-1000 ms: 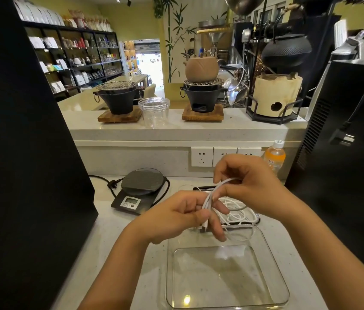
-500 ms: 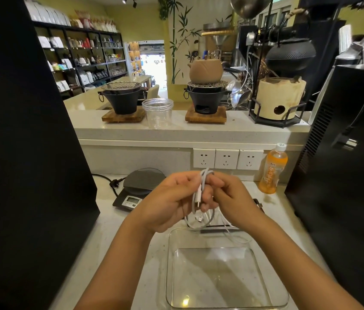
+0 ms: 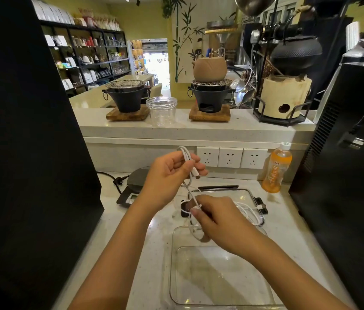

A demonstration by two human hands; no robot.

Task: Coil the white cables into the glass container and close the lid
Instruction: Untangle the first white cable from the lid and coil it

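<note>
My left hand (image 3: 168,177) is raised above the counter and pinches a folded white cable (image 3: 190,168), whose plug end sticks out to the right of my fingers. The cable runs down to my right hand (image 3: 218,217), which grips its lower part just over the far edge of the glass container (image 3: 219,294). The container is square, clear and has nothing in it. Behind it lies the clear lid (image 3: 228,193) with black clips, and another white cable (image 3: 249,211) rests on the lid.
A black digital scale (image 3: 135,186) sits at the left with its cord. An orange drink bottle (image 3: 277,168) stands at the right by the wall sockets (image 3: 230,157). Tall black appliances flank the counter on both sides. A raised ledge behind holds stoves and a plastic jar (image 3: 162,110).
My hands have drawn apart: the left lifted with the folded cable, the right dropped toward the container, stretching the cable between them. The lid and the second cable came into sight.
</note>
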